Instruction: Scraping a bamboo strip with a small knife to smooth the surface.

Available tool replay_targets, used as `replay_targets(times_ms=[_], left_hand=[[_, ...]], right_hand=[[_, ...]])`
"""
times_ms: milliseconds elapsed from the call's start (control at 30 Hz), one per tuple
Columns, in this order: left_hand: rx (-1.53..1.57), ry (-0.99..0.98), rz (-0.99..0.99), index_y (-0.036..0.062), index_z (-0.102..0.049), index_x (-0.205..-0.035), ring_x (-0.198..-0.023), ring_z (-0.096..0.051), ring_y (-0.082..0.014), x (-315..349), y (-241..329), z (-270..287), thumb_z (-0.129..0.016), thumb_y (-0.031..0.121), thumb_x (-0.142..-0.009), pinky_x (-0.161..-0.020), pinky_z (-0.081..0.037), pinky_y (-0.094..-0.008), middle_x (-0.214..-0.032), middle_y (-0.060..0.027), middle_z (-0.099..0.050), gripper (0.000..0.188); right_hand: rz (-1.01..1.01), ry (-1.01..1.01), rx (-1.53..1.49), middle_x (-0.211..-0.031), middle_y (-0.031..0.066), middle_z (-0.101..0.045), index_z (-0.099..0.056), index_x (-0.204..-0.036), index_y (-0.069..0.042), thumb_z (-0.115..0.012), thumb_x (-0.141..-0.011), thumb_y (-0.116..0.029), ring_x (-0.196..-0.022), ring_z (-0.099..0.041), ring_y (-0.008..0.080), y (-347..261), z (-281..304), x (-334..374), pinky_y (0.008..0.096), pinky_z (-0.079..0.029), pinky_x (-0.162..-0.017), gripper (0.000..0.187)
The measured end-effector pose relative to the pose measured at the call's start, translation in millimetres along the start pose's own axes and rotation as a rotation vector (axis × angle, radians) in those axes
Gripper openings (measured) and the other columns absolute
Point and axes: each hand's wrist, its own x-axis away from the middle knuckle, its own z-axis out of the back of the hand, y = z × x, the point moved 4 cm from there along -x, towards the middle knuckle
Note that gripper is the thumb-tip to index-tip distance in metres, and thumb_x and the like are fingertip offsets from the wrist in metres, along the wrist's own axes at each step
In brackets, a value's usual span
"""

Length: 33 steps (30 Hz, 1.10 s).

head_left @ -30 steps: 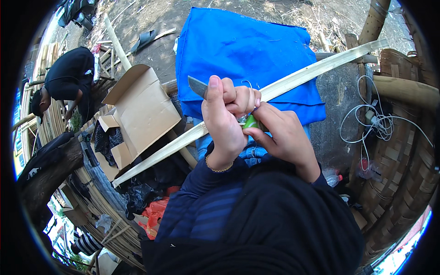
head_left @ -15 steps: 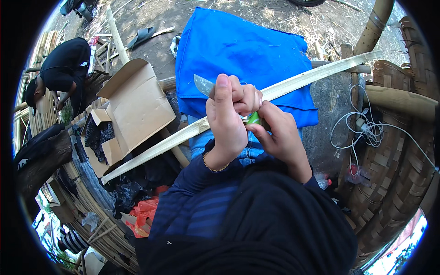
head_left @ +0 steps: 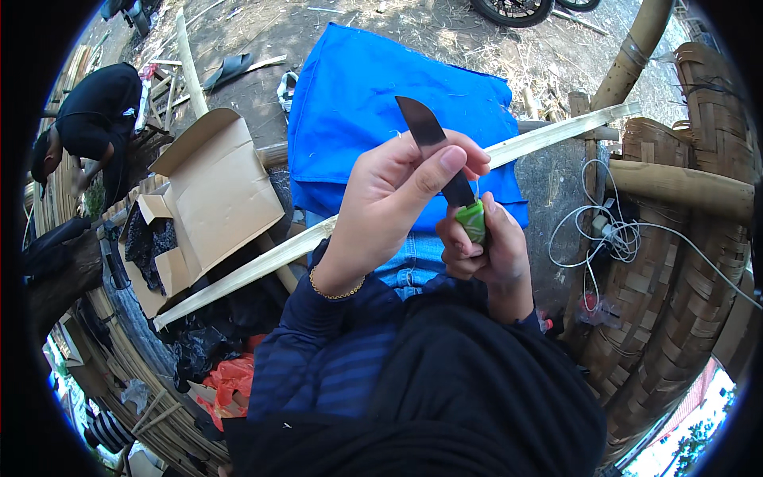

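In my right hand (head_left: 501, 254) is the green handle of a knife (head_left: 421, 123), its fingers wrapped round it. The dark blade points up and to the left. My left hand (head_left: 377, 195) is at the middle of the blade, which passes between its thumb and fingers. Behind both hands a long pale split bamboo strip (head_left: 238, 274) lies slantwise across my lap, partly hidden by the left hand. Under the strip a blue cloth (head_left: 381, 95) is spread over my knees.
An open cardboard box (head_left: 226, 191) stands at the left, near a crouching person in black (head_left: 99, 111). Coiled white cable (head_left: 620, 238) hangs by woven bamboo panels (head_left: 660, 278) at the right. A red plastic bag (head_left: 230, 378) lies lower left; a motorcycle wheel (head_left: 513, 9) shows at the far edge.
The knife has swung more upright, and its blade and green handle now show clearly. My right hand has moved a little lower and right. The left hand's fingers have loosened from their tight curl.
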Motion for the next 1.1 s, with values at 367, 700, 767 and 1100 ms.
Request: replay_targets(times_ms=[367, 700, 767, 1100], left_hand=[[-0.285, 0.074, -0.367, -0.0009, -0.061, -0.103, -0.094, -0.063, -0.0271, 42, 38, 4, -0.035, 0.031, -0.102, -0.097, -0.039, -0.0465, -0.093, -0.0151, -0.069, 0.041], [-0.407, -0.009, -0.430, -0.0044, -0.054, -0.106, -0.080, -0.068, -0.0362, 38, 20, -7, -0.033, 0.033, -0.102, -0.085, -0.051, -0.0499, -0.086, -0.0276, -0.066, 0.043], [-0.316, -0.001, -0.363, -0.0062, -0.054, -0.105, -0.079, -0.068, -0.0349, 30, 11, -27, -0.035, 0.031, -0.101, -0.082, -0.054, -0.0474, -0.086, -0.0283, -0.065, 0.042], [-0.189, -0.171, -0.376, -0.0114, -0.054, -0.104, -0.079, -0.069, -0.0310, 27, 3, -38, -0.036, 0.021, -0.101, -0.064, -0.058, -0.0370, -0.092, -0.0279, -0.065, 0.037]], right_hand=[[0.418, -0.100, 0.825, -0.065, 0.0040, -0.058, -0.058, -0.079, 0.001, -0.051, -0.095, -0.034, -0.048, -0.046, 0.0088, -18, -22, 3, 0.0247, -0.035, -0.045, 0.039], [0.429, -0.256, 0.564, -0.051, 0.0063, -0.052, -0.055, -0.057, -0.001, -0.028, -0.090, -0.068, -0.039, -0.042, 0.0121, -10, 15, -1, 0.0270, -0.031, -0.039, 0.079], [0.490, -0.228, 0.691, -0.051, 0.0088, -0.056, -0.057, -0.056, -0.001, -0.020, -0.090, -0.069, -0.041, -0.052, 0.0171, -14, 12, -2, 0.0295, -0.039, -0.040, 0.084], [0.603, -0.346, 0.506, -0.051, 0.0111, -0.057, -0.061, -0.062, 0.001, -0.033, -0.093, -0.061, -0.040, -0.054, 0.0192, -17, 14, 0, 0.0298, -0.040, -0.038, 0.074]])
